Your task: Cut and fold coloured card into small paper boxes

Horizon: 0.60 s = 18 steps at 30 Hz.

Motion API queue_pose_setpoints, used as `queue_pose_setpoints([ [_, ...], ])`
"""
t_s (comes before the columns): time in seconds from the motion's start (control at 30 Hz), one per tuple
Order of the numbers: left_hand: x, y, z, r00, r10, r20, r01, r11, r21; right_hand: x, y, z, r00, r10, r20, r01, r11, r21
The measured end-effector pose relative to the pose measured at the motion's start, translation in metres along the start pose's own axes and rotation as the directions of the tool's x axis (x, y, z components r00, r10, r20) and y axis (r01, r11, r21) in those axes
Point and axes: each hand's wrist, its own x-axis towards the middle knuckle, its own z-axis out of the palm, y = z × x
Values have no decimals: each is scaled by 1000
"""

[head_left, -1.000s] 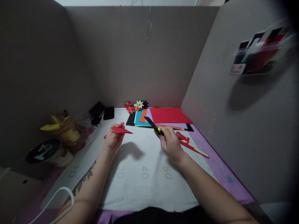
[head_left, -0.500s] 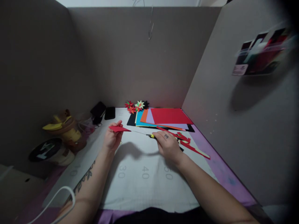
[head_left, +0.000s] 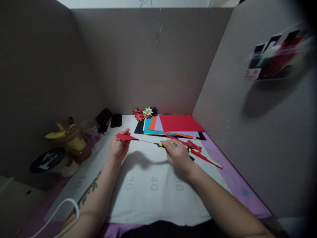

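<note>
My left hand point(head_left: 119, 147) is raised over the mat, its fingers closed on a folded red paper piece point(head_left: 126, 137) that tapers to a point on the right. Closed around the yellow-and-black handle of a thin-bladed cutting tool point(head_left: 158, 144) is my right hand point(head_left: 178, 155). The narrow metal blade stretches left and its tip meets the pointed end of the paper; whether it cuts into it I cannot tell. Several red and pale paper strips point(head_left: 206, 159) lie beyond my right hand, partly hidden by it.
Stacked coloured paper sheets point(head_left: 182, 123) lie at the back, beside folded paper stars point(head_left: 146, 113). Along the left stand a yellow-and-brown container point(head_left: 76, 143), a tub with a black lid point(head_left: 49, 160) and black cases point(head_left: 116, 120). A white cable point(head_left: 73, 201) loops near my left forearm. Grey partitions surround the numbered mat point(head_left: 153, 208).
The view has shifted very slightly. Both hands, the red paper and the tool stay in practically the same position.
</note>
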Motion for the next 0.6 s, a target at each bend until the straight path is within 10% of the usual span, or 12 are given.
queue_pose_setpoints([
  [0.2, -1, -9, -2, 998, -28, -53, 45, 938, 344, 0, 6, -1, 970, 104, 222, -91, 994, -68],
  [0.43, -1, -36, -20, 922, -261, -284, 381, 500, 777, -1, 34, 24, 746, 144, 650, -268, 958, 97],
  [0.6, 1, -40, -23, 913, -257, -316, 403, 464, 789, 4, 36, 31, 798, 29, 602, -217, 946, 242],
])
